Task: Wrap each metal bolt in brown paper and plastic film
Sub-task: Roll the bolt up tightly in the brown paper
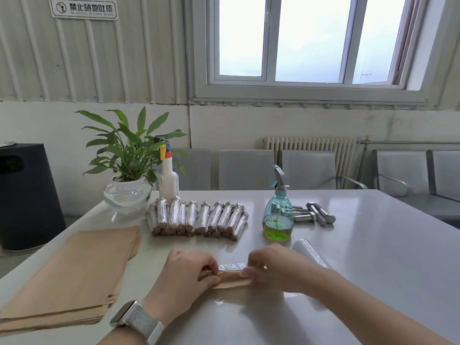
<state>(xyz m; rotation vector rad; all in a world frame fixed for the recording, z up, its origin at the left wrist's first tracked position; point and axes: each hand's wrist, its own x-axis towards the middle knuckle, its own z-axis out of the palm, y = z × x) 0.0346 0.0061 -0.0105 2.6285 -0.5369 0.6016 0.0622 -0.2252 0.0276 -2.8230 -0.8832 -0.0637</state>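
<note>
Head view: paper-wrapped bolt (232, 276) lies left-to-right between hands

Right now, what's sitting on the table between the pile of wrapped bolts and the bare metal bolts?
The head view shows a teal spray bottle with yellow-green liquid between the wrapped bolts and the bare bolts.

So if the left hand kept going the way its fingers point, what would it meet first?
The left hand points right along the paper-wrapped bolt it pinches, so it would probably meet the right hand gripping the other end.
</note>
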